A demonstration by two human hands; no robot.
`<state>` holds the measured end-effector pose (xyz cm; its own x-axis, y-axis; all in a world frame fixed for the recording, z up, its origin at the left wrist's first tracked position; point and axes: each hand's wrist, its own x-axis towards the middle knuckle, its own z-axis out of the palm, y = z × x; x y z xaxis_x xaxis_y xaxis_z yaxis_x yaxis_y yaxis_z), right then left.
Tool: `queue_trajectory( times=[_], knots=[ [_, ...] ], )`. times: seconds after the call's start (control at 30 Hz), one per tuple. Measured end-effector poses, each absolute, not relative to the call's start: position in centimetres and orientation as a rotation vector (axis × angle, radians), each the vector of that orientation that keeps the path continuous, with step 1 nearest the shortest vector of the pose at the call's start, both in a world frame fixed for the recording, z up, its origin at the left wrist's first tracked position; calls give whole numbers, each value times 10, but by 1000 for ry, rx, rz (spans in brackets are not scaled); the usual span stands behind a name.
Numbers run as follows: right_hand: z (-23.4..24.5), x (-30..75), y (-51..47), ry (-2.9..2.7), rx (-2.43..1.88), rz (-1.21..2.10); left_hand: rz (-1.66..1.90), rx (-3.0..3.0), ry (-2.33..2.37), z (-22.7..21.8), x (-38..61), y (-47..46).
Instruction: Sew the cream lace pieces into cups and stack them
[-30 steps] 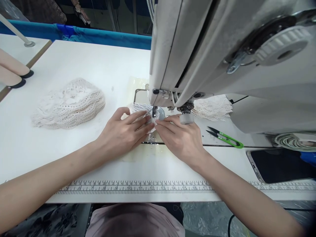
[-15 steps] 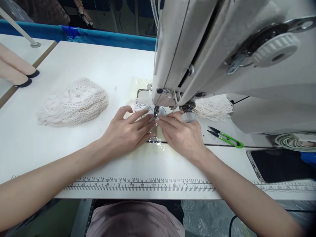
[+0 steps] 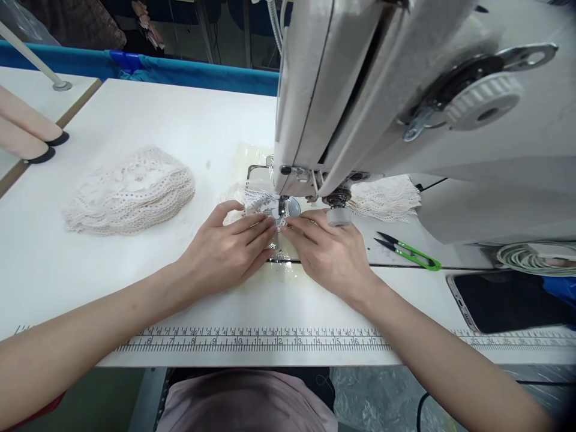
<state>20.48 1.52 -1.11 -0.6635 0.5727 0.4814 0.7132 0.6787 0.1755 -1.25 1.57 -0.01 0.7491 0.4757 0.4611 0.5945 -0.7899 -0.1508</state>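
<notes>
A piece of white lace lies at the presser foot of a sewing machine. My left hand rests palm down to the left of the foot, fingers stretched out flat over the near edge of the lace. Just right of the foot, my right hand has its fingertips closed together at the lace's edge. Both hands' fingertips almost meet in front of the needle area; the needle point itself is hidden.
A stack of lace pieces lies on the left; more lace sits behind the machine head. Green thread snips, a phone and a coiled cord are at right. A printed ruler runs along the front edge.
Both hands have drawn slightly back from the presser foot, and more of the lace shows around it. The whole view has shifted a little to the left.
</notes>
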Motion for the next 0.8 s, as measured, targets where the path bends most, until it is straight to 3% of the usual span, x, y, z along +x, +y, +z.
queue_trajectory(
  times=[0.8],
  knots=[
    [-16, 204, 22, -2475, -1130, -563, -567, -2687, -955, -10, -12, 31]
  ],
)
